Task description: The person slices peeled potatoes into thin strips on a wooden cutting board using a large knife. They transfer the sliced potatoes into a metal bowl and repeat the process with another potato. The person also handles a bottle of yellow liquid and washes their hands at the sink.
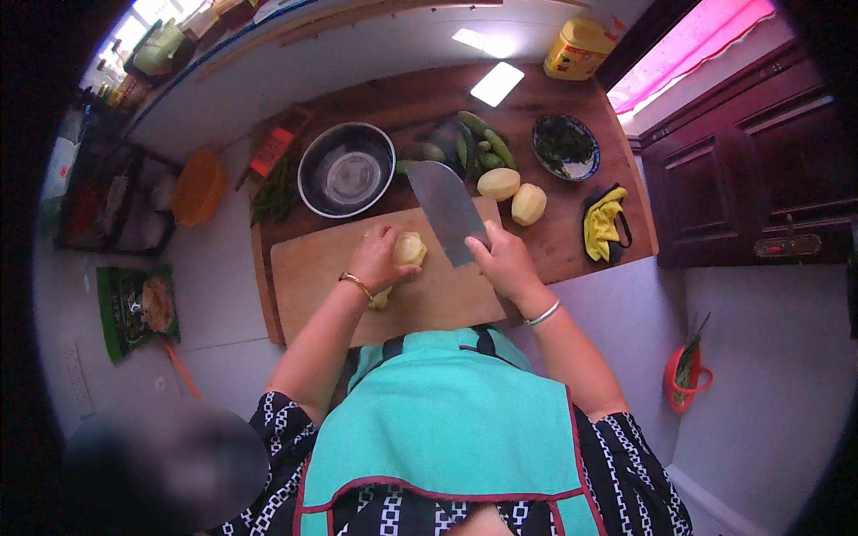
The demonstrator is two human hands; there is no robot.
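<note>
My left hand (380,255) is closed over a peeled, pale yellow potato (410,249) on the wooden cutting board (308,272). Its fingers and thumb press the potato down, and a cut pale piece (382,298) shows below the wrist. My right hand (505,259) grips the handle of a cleaver (445,205). The broad blade is tilted, pointing to the upper left, over the board's right part and apart from the potato. Two more peeled potatoes, one oval (499,184) and one rounder (529,205), lie just beyond the board's right corner.
Behind the board stand a metal bowl (307,170), long green vegetables (492,147) and a patterned bowl of dark greens (565,141). A yellow-black cloth item (604,225) lies at the right table edge. Farther back are a bright-screened phone (497,84) and a yellow jug (579,50).
</note>
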